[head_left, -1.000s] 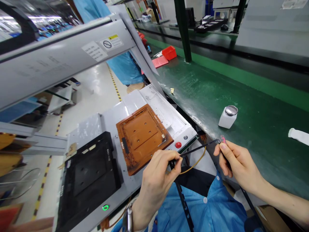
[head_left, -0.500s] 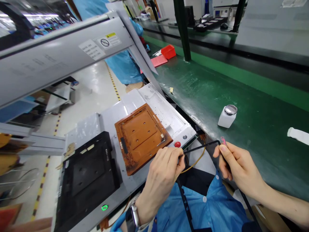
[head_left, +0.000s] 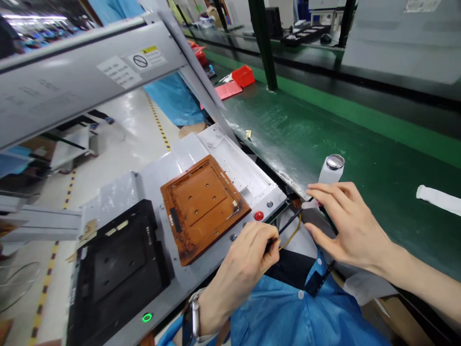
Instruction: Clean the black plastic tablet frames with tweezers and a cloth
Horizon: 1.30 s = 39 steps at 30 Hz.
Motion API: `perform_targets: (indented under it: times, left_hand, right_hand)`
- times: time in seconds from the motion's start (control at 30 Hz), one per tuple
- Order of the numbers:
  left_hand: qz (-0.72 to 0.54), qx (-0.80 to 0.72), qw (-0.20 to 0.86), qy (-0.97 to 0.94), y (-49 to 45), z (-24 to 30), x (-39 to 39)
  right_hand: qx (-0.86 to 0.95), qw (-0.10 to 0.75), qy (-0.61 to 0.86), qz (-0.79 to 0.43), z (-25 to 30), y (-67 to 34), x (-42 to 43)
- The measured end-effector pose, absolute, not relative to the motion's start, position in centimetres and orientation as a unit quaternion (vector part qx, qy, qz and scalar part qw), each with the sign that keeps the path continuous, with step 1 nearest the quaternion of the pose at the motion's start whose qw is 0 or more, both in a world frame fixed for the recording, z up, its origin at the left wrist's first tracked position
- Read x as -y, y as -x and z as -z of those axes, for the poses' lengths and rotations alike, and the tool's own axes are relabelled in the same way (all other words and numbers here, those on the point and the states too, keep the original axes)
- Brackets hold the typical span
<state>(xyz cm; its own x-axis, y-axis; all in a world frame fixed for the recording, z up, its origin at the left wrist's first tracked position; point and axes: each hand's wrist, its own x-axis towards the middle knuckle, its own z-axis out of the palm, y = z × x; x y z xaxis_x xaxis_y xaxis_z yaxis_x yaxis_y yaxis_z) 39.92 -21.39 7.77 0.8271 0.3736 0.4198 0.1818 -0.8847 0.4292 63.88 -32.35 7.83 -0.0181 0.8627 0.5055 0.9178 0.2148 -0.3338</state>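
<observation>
My left hand [head_left: 248,254], with a watch at the wrist, is closed around one end of a thin black frame [head_left: 290,221]. The frame is turned nearly edge-on, and much of it is hidden by my hands. At its far end is a small translucent pinkish tab [head_left: 309,205], beneath the fingers of my right hand [head_left: 349,228]. That hand is open, its thumb well apart from the stretched fingers. Whether its fingertips touch the frame I cannot tell. A brown fixture plate [head_left: 205,206] and a black fixture plate [head_left: 120,269] lie on the machine bed to the left.
A white bottle with a metal cap [head_left: 333,168] stands on the green bench [head_left: 378,158] just behind my right hand. A red button [head_left: 258,216] sits on the machine's edge. The grey machine crossbar [head_left: 90,67] spans the upper left. Farther back is a red bin [head_left: 243,76].
The black frame has turned from a wide view to nearly edge-on. My right hand has opened from its pinch and shifted a little left and up. My left hand keeps its hold.
</observation>
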Motion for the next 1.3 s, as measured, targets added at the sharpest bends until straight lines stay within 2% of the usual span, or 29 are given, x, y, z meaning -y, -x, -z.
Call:
perform_targets:
  times: [0.13,0.3,0.43,0.9,1.3]
  left_hand:
    - [-0.230,-0.110,0.252,-0.933,-40.6,-8.2,21.1]
    - [-0.253,-0.099,0.282,-0.920,-41.2,-8.4,20.3]
    - [-0.279,-0.086,0.242,-0.925,-41.0,-8.5,20.1]
    - [-0.244,-0.067,0.036,-0.967,-42.1,-8.8,21.5]
    - [-0.304,-0.118,0.221,-0.919,-41.3,-8.3,20.4]
  right_hand:
    - [0.793,0.273,0.544,-0.015,-8.4,-63.9,32.2]
    - [0.764,0.310,0.532,-0.191,-8.3,-64.0,32.4]
    - [0.702,0.329,0.574,-0.264,-8.6,-63.5,32.8]
    - [0.660,0.303,0.619,-0.299,-9.0,-62.5,33.4]
    - [0.634,0.314,0.600,-0.374,-9.4,-63.3,32.7]
